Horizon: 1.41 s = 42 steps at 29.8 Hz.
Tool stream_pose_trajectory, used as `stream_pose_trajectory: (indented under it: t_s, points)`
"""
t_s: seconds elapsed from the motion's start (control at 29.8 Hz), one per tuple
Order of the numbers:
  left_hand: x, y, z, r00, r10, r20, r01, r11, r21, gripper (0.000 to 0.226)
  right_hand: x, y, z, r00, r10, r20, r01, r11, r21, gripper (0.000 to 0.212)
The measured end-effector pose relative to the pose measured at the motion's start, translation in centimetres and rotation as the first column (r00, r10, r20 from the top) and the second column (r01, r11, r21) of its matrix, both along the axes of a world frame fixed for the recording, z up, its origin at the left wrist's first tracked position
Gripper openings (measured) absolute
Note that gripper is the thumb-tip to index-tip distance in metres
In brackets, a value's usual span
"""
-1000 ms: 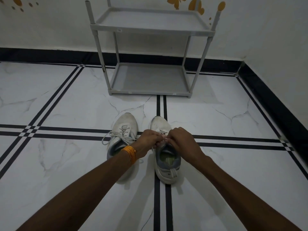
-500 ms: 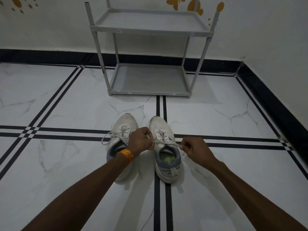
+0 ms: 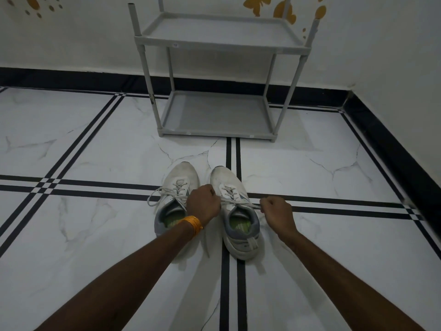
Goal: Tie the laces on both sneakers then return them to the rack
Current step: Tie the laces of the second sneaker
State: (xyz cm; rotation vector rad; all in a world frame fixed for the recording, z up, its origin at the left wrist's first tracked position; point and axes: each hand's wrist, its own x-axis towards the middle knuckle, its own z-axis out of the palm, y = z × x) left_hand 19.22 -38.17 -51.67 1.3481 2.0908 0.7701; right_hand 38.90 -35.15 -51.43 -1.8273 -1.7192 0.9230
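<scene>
Two white sneakers stand side by side on the floor, toes pointing away from me. The right sneaker has its lace stretched taut sideways across the tongue. My left hand, with an orange band on the wrist, grips one end of that lace between the two shoes. My right hand grips the other end, just right of the shoe. The left sneaker has loose laces trailing out to its left side. The grey two-shelf rack stands against the wall beyond the shoes, both shelves bare.
White marble floor with black stripe lines. A black skirting runs along the back wall and the right wall; the corner is at the right of the rack. Yellow butterfly decals are on the wall.
My hands were together over the right sneaker's tongue; they have pulled apart, the right hand moving right, drawing the lace tight across the shoe. The sneakers have stayed in place.
</scene>
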Motion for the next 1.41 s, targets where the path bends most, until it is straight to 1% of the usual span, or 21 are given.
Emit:
stream_pose_trajectory:
  t_s: [0.03,0.07,0.13,0.17,0.23,0.34,0.4,0.5,0.57,0.64,0.67,0.7,0.77,0.8,0.84,0.9,0.97,1.04,1.17,1.27,1.41]
  points:
    - [0.1,0.0,0.2,0.999,-0.015,-0.032,0.015,1.000,-0.009,0.015,-0.2,-0.2,-0.2,0.986,0.077,0.151,-0.088,0.994,0.067,0.028]
    - [0.2,0.0,0.4,0.998,-0.026,-0.065,0.026,1.000,-0.011,0.015,-0.3,-0.3,-0.3,0.965,0.146,0.219,-0.171,0.980,0.099,0.027]
    - [0.0,0.1,0.2,0.989,-0.043,-0.139,0.044,0.999,0.004,0.015,-0.5,-0.4,-0.3,0.954,0.247,0.168,-0.261,0.963,0.071,0.026]
    - [-0.1,0.0,0.0,0.983,-0.056,-0.173,0.059,0.998,0.014,0.015,-0.5,-0.3,-0.3,0.962,0.258,0.085,-0.262,0.964,0.040,0.027]
    - [-0.1,-0.1,-0.4,0.972,-0.087,-0.219,0.098,0.994,0.043,0.015,-0.3,-0.2,-0.4,0.963,0.175,-0.203,-0.189,0.981,-0.049,0.026]
    - [-0.1,-0.3,-0.5,0.965,-0.109,-0.239,0.127,0.990,0.059,0.014,-0.1,0.0,-0.1,0.844,-0.004,-0.536,-0.145,0.961,-0.235,0.018]
    - [-0.2,-0.1,-0.5,0.970,-0.104,-0.218,0.118,0.991,0.055,0.015,-0.1,0.2,0.1,0.765,-0.090,-0.638,-0.149,0.939,-0.311,0.016]
    - [-0.4,-0.1,-0.3,0.972,-0.091,-0.217,0.104,0.993,0.048,0.014,-0.4,0.3,0.1,0.684,-0.163,-0.711,-0.123,0.935,-0.333,0.014]
    - [-0.3,0.0,-0.3,0.975,-0.088,-0.204,0.096,0.995,0.029,0.012,-0.6,0.4,-0.1,0.559,-0.249,-0.790,-0.118,0.920,-0.374,0.015]
    - [-0.4,0.5,-0.2,0.989,-0.053,-0.135,0.051,0.999,-0.018,0.007,-0.5,0.7,-0.3,0.450,-0.342,-0.825,-0.139,0.886,-0.443,0.017]
    - [-0.6,0.9,-0.2,0.996,-0.016,-0.086,0.012,0.999,-0.041,0.005,-0.3,0.7,-0.4,0.450,-0.363,-0.815,-0.159,0.866,-0.474,0.018]
    - [-0.9,1.3,-0.2,0.999,0.026,-0.045,-0.028,0.998,-0.060,0.004,-0.1,0.8,-0.4,0.509,-0.348,-0.787,-0.165,0.858,-0.486,0.020]
    - [-1.8,1.9,-0.4,0.997,0.072,-0.012,-0.072,0.994,-0.076,0.009,0.3,0.7,-0.5,0.737,-0.193,-0.648,-0.140,0.894,-0.426,0.026]
    - [-2.0,2.1,-0.6,0.997,0.069,-0.029,-0.071,0.995,-0.075,0.011,0.5,0.6,-0.6,0.822,-0.102,-0.560,-0.142,0.916,-0.375,0.028]
    - [-2.1,2.1,-0.7,0.996,0.051,-0.075,-0.056,0.996,-0.070,0.012,0.6,0.6,-0.8,0.871,-0.037,-0.490,-0.145,0.933,-0.329,0.029]
    - [-1.7,1.7,-0.7,0.969,-0.029,-0.244,0.020,0.999,-0.040,0.018,0.7,0.7,-0.9,0.920,0.061,-0.387,-0.160,0.960,-0.229,0.028]
    - [-1.6,1.1,-0.8,0.885,-0.131,-0.446,0.140,0.990,-0.013,0.034,1.1,0.8,-1.0,0.948,0.155,-0.278,-0.193,0.975,-0.114,0.028]
    - [-2.5,0.7,-0.7,0.822,-0.184,-0.539,0.212,0.977,-0.011,0.045,1.6,0.8,-1.0,0.950,0.236,-0.203,-0.242,0.970,-0.005,0.026]
    - [-4.3,1.5,-0.6,0.915,-0.121,-0.384,0.122,0.992,-0.023,0.029,2.5,0.1,-1.0,0.918,0.393,-0.061,-0.384,0.916,0.118,0.029]
    - [-4.2,1.4,-1.1,0.897,-0.128,-0.422,0.130,0.991,-0.024,0.019,2.8,-0.1,-0.9,0.886,0.462,0.025,-0.461,0.877,0.132,0.031]
    - [-4.2,1.4,-2.1,0.831,-0.164,-0.532,0.121,0.986,-0.114,0.023,3.3,0.1,-1.1,0.871,0.491,0.019,-0.489,0.863,0.126,0.038]
